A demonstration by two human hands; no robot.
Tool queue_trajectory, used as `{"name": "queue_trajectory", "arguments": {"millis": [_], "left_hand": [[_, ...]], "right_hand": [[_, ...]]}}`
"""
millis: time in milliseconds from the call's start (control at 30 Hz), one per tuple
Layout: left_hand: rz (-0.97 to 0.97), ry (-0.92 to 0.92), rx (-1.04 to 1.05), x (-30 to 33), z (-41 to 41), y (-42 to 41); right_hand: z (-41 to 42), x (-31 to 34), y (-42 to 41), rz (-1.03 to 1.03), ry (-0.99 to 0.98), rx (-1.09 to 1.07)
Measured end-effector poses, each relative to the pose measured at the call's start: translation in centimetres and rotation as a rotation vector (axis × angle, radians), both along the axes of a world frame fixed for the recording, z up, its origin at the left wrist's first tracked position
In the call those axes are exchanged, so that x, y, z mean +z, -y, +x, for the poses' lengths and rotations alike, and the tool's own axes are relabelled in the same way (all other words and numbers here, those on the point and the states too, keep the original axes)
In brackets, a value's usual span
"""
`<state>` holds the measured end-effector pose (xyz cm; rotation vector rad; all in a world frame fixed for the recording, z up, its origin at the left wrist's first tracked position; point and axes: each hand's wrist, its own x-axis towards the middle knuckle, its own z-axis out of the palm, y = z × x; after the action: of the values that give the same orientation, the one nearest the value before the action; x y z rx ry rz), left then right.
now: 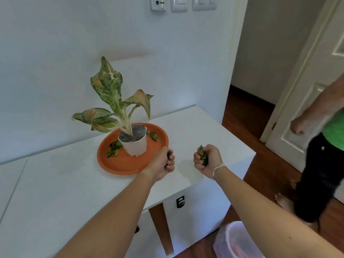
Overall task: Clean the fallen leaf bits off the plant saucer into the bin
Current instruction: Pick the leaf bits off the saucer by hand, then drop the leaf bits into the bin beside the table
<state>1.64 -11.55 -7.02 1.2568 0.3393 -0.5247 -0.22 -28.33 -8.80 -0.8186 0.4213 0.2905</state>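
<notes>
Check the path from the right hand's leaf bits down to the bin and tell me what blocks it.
Nothing visible blocks it. The right hand holds leaf bits over the table near its edge; the bin stands open on the floor below, beside the table. The hand only has to clear the edge.

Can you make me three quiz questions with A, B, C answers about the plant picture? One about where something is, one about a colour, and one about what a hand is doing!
1. Where does the white pot stand?
A. on the floor
B. in the saucer
C. in the bin

2. What colour is the saucer?
A. orange
B. blue
C. black

3. What is the right hand doing?
A. lying flat and open
B. pressing a wall switch
C. closed around leaf bits

Answers:
1 B, the pot sits inside the saucer on the white table.
2 A, its rim and base are orange.
3 C, green bits poke out of the fist.
</notes>
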Motion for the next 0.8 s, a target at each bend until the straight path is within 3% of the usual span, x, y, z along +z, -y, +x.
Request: {"name": "queue_trajectory", "arguments": {"millis": [500, 800], "left_hand": [[0.06, -0.049, -0.322, -1.5, -2.6, 16.8], [0.113, -0.247, -0.445, -7.2, -5.3, 27.5]], "right_hand": [[-6.9, -4.0, 15.1, -0.076, -0.076, -0.294], [-10.0, -11.2, 23.0, -0.099, -0.278, -0.317]]}}
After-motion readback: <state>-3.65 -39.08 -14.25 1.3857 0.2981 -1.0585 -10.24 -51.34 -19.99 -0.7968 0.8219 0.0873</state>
